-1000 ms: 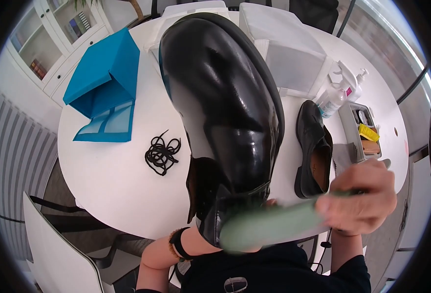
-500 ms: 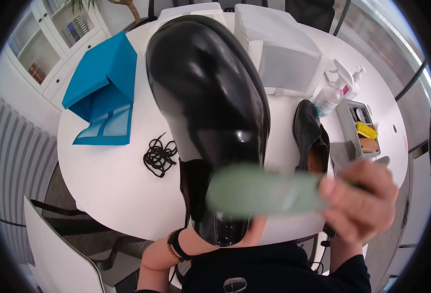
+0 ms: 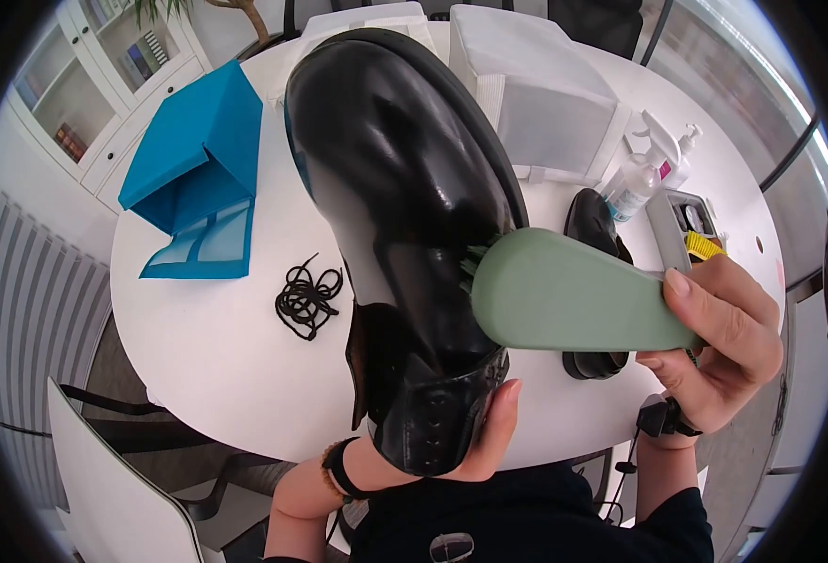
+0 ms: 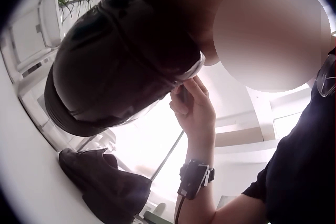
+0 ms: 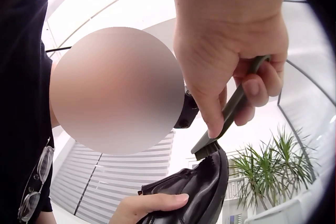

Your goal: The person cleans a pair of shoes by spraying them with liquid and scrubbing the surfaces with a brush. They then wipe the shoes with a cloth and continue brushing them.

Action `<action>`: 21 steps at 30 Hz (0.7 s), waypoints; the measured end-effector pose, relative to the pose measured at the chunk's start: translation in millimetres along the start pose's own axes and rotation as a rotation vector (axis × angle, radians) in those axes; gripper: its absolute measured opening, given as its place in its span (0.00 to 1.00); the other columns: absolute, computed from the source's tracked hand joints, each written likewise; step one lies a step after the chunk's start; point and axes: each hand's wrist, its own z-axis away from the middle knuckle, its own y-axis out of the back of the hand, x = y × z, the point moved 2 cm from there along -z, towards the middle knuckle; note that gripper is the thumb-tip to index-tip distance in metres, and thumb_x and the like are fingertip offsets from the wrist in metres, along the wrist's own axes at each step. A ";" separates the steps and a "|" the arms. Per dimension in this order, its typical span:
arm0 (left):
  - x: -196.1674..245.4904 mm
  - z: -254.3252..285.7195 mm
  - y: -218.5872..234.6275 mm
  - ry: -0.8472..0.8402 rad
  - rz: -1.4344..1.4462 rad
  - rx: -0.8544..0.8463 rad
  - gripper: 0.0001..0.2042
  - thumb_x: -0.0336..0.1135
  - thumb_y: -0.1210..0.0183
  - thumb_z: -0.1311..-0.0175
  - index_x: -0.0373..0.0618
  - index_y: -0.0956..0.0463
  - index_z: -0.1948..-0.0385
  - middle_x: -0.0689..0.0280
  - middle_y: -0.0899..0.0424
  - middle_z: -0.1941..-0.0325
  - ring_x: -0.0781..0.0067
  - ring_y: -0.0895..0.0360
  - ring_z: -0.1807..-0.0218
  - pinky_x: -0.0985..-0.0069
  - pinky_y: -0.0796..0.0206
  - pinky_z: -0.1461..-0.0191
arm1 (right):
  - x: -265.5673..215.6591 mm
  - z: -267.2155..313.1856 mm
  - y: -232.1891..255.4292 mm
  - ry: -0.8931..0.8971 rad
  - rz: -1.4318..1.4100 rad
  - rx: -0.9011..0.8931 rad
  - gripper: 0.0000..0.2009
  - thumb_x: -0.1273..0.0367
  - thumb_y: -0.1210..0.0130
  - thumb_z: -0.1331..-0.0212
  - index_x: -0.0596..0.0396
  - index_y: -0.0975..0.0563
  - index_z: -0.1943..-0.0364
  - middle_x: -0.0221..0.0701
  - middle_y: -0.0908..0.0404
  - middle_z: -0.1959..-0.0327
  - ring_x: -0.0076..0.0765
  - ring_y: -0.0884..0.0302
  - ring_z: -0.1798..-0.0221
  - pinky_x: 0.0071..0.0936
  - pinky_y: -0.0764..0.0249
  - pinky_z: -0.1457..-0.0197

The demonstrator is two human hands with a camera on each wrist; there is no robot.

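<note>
One green brush (image 3: 574, 296) touched one raised black shoe (image 3: 405, 188), with two hands at work

The left hand (image 3: 494, 441) was clamped on the raised black shoe near its opening, thumb on the leather; the right hand (image 3: 733, 347) pinched the green brush by its narrow end, bristles against the upper. On one white table (image 3: 245, 375) were one second shoe (image 3: 590, 214), one tangle of black laces (image 3: 308, 300), one blue box (image 3: 193, 150), two bottles, a spray bottle (image 3: 632, 188) and a pump bottle (image 3: 684, 169), and one grey tray (image 3: 666, 225) holding a yellow-bristled brush (image 3: 703, 246)

Gap between blue box (image 3: 193, 141) and raised shoe (image 3: 400, 169)
</note>
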 end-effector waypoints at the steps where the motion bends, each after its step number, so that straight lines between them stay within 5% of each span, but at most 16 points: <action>1: -6.8 -4.0 3.5 0.059 0.100 0.008 0.15 0.25 0.49 0.28 0.31 0.30 0.43 0.60 0.29 0.40 0.68 0.20 0.50 0.71 0.21 0.52 | 0.0 0.1 0.1 0.001 -0.002 -0.003 0.25 0.62 0.25 0.61 0.55 0.12 0.53 0.29 0.22 0.80 0.24 0.29 0.81 0.21 0.40 0.78; 15: -11.4 -7.8 2.1 0.126 0.029 0.048 0.16 0.28 0.49 0.27 0.34 0.31 0.40 0.62 0.32 0.38 0.69 0.22 0.45 0.68 0.23 0.47 | 3.8 1.1 3.9 -0.020 -0.091 -0.054 0.27 0.63 0.26 0.63 0.58 0.12 0.53 0.30 0.23 0.81 0.28 0.29 0.79 0.23 0.38 0.74; 17: -25.4 -14.0 0.0 -0.110 -0.095 0.314 0.10 0.26 0.44 0.36 0.32 0.15 0.62 0.60 0.14 0.56 0.67 0.17 0.46 0.72 0.21 0.47 | 5.2 1.3 5.3 -0.248 0.014 0.068 0.28 0.66 0.28 0.61 0.60 0.14 0.50 0.31 0.21 0.77 0.32 0.26 0.74 0.27 0.34 0.68; 19: -34.4 -16.9 6.2 -0.181 -0.104 0.273 0.10 0.27 0.44 0.35 0.33 0.15 0.59 0.60 0.14 0.56 0.68 0.18 0.47 0.72 0.22 0.46 | 15.9 -3.7 -3.8 -0.243 0.034 0.123 0.27 0.71 0.33 0.57 0.61 0.16 0.46 0.34 0.19 0.72 0.34 0.26 0.68 0.31 0.32 0.63; 21: -41.4 -13.1 8.8 -0.256 -0.111 0.255 0.11 0.27 0.45 0.34 0.33 0.16 0.57 0.59 0.15 0.56 0.69 0.18 0.48 0.73 0.22 0.44 | 27.7 -1.5 -9.9 -0.334 -0.011 -0.071 0.25 0.76 0.39 0.55 0.61 0.17 0.46 0.38 0.20 0.69 0.38 0.25 0.68 0.33 0.30 0.62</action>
